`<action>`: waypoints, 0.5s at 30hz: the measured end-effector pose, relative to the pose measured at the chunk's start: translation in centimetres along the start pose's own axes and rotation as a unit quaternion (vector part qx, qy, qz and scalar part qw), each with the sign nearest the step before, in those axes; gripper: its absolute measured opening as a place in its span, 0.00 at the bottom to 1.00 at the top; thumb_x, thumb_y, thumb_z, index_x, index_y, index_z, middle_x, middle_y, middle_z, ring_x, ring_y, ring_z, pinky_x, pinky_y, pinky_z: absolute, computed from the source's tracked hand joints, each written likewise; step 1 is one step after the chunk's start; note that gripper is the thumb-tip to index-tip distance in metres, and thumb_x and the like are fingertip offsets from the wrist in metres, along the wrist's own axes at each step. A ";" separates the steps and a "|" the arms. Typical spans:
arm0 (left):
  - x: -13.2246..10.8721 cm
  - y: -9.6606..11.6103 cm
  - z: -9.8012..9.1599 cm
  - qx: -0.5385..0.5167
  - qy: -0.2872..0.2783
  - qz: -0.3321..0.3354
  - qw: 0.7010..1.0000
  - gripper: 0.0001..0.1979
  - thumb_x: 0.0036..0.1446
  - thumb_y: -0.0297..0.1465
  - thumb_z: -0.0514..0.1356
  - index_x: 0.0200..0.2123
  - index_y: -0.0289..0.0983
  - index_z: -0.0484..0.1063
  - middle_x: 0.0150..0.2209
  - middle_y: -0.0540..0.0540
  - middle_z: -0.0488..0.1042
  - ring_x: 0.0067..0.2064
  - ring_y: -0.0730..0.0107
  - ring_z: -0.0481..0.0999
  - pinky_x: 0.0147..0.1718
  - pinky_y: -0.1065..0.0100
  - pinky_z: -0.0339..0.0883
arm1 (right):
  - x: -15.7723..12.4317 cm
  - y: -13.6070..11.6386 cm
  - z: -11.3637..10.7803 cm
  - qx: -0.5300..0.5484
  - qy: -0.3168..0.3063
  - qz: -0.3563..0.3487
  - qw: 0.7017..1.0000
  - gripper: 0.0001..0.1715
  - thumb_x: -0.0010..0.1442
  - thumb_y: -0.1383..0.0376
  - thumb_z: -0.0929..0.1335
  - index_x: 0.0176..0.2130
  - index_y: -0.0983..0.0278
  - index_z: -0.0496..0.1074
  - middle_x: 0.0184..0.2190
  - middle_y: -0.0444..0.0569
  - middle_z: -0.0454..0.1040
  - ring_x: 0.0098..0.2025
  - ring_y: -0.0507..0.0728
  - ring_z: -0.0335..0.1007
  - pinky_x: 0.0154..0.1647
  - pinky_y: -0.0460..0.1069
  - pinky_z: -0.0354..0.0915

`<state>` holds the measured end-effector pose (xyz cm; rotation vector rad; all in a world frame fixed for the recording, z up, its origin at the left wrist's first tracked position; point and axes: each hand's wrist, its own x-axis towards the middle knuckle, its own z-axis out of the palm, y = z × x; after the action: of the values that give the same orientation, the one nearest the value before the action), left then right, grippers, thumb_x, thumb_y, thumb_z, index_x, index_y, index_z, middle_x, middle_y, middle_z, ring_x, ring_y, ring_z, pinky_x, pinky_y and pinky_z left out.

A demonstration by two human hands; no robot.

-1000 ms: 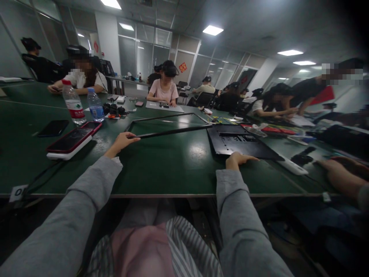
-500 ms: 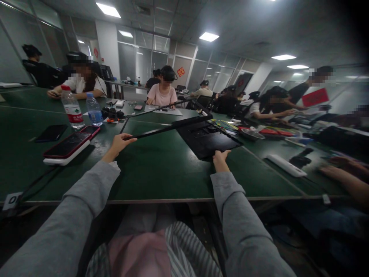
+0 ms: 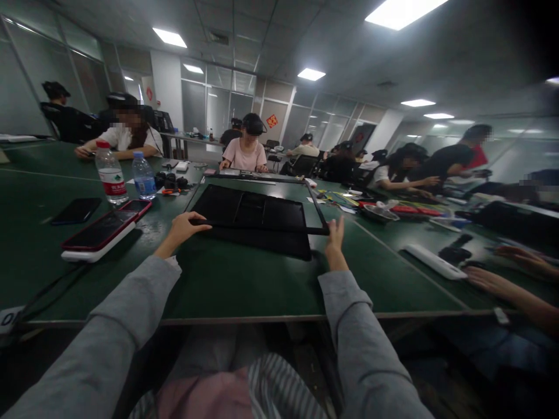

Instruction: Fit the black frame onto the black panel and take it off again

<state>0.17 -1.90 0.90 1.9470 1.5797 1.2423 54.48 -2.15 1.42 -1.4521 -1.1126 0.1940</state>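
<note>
Bare tabletop (image 3: 244,291) before black panel (image 3: 279,212), phones (image 3: 99,226) blocking left, white bar (image 3: 434,262) right

One head-worn camera is looking forward and down from above the person's lap (image 3: 205,349), facing across the counter (image 3: 244,285). It is viewing both hands from behind at close range, the grey sleeves (image 3: 367,343) running up from the lower corners toward the left hand (image 3: 181,231) and right hand (image 3: 335,244). The black panel (image 3: 282,212) is lying near the middle of the view. The lens is taking in a wide field, reaching to the far glass partition (image 3: 193,96) and ceiling lights (image 3: 311,74), while the upper right corner is falling into darkness.
</note>
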 end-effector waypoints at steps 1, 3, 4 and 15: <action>0.1 -0.2 0.1 0.012 0.004 0.002 1.000 0.21 0.46 0.51 0.78 0.38 0.44 0.85 0.46 0.43 0.86 0.53 0.47 0.83 0.57 0.52 0.73 | 0.5 0.1 -0.6 0.047 0.062 0.048 0.996 0.48 0.75 0.52 0.56 0.83 0.67 0.38 0.51 0.58 0.81 0.53 0.63 0.81 0.62 0.63 0.74; 0.2 -0.7 0.2 0.032 0.006 0.008 0.999 0.21 0.47 0.50 0.78 0.39 0.45 0.85 0.46 0.43 0.86 0.54 0.47 0.82 0.57 0.50 0.73 | 1.3 0.3 -1.7 0.089 0.157 0.074 0.981 0.47 0.75 0.55 0.55 0.83 0.63 0.33 0.52 0.55 0.80 0.53 0.59 0.81 0.62 0.60 0.73; 0.3 -0.8 0.3 0.039 0.004 0.011 0.999 0.21 0.48 0.49 0.78 0.39 0.44 0.85 0.47 0.43 0.86 0.54 0.46 0.82 0.57 0.50 0.72 | 1.6 0.4 -2.1 0.095 0.195 0.061 0.974 0.47 0.75 0.55 0.55 0.83 0.62 0.34 0.52 0.55 0.80 0.53 0.58 0.81 0.62 0.59 0.73; -0.2 -0.4 0.1 0.087 -0.032 0.033 0.995 0.19 0.51 0.47 0.78 0.41 0.44 0.84 0.48 0.43 0.85 0.57 0.47 0.79 0.60 0.49 0.68 | -0.8 0.0 1.7 0.080 -0.146 0.088 0.982 0.41 0.58 0.47 0.77 0.65 0.58 0.72 0.49 0.53 0.82 0.51 0.62 0.80 0.61 0.60 0.76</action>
<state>0.02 -1.91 0.52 2.1384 1.6541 1.0873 52.86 -1.52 0.65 -1.4059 -1.1718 0.6239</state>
